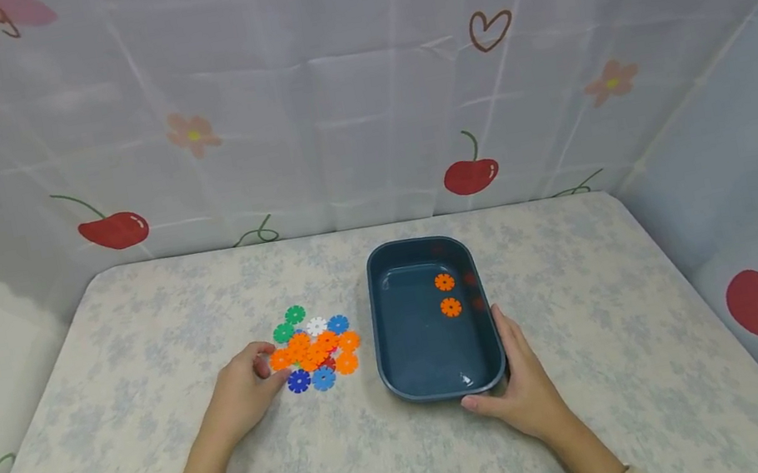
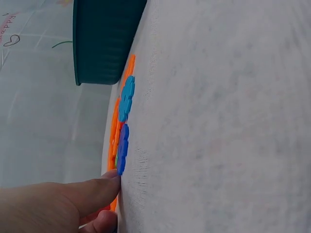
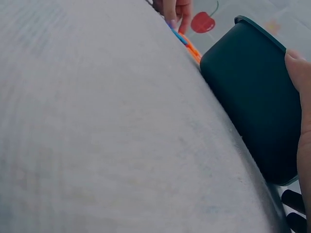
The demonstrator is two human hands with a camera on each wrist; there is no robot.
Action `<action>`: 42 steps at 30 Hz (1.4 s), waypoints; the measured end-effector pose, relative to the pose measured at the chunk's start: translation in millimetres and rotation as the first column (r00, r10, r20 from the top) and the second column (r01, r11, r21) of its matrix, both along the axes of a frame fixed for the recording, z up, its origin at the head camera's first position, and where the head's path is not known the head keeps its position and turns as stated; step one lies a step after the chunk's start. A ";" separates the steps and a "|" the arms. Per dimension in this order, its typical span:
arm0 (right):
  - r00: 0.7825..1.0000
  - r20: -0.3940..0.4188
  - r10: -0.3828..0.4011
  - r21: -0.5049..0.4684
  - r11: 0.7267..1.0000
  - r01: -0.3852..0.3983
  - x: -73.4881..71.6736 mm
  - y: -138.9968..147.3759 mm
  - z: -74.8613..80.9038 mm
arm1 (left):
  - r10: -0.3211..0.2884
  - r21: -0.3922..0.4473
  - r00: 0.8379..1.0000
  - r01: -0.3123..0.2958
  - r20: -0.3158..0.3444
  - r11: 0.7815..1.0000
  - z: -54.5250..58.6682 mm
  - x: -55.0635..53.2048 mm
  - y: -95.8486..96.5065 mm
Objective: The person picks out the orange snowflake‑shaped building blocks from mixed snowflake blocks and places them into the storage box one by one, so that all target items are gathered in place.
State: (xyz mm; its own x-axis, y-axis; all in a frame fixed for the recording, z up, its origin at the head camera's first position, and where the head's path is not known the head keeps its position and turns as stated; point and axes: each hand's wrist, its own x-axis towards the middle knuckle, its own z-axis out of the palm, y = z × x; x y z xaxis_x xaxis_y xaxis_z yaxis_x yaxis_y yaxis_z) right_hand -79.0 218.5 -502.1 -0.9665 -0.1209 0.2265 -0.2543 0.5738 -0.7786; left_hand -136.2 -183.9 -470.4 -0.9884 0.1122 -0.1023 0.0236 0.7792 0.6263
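Across the lower part of the frame, a pale patterned bench (image 1: 138, 338). Right of centre, a dark blue tray (image 1: 423, 364), longest up and down the frame, gripped at lower right by the right hand (image 1: 526, 392). Left of centre, with bent fingers, the left hand (image 1: 242, 392); pinching a disc or not, impossible to tell. Rightward from its fingertips, between it and the tray, a heap of flower-shaped discs (image 1: 316, 353), far nearer the left hand than the right. Inside the tray, toward upper right, two orange discs (image 1: 451, 307), apart.

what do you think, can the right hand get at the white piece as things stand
Probably not without letting go: the right hand holds the tray, which stands between it and the white piece, lying in the pile to the tray's left.
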 end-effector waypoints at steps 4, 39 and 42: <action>1.000 -0.010 0.015 -0.001 1.000 -0.015 -3.2 -0.2 0.3 | 0.013 0.006 1.000 -0.013 -0.001 1.000 -1.4 0.1 -0.9; 0.995 0.024 0.095 0.005 0.995 -0.095 -17.8 8.9 2.5 | 0.021 0.077 1.000 -0.021 0.010 0.997 -3.0 0.4 -5.3; 0.995 0.022 0.095 0.007 0.995 -0.095 -17.8 8.8 2.3 | 0.013 0.084 1.000 -0.013 -0.005 0.996 -3.6 2.9 -6.3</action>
State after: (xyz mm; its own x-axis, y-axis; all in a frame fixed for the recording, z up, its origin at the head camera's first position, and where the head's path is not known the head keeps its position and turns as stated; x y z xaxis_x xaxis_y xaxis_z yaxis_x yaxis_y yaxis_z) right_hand -96.8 227.4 -499.8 -0.9552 -0.2139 0.2047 -0.2912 0.5539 -0.7800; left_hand -133.4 -190.2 -473.9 -0.9904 0.1071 -0.0872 0.0176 0.7241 0.6895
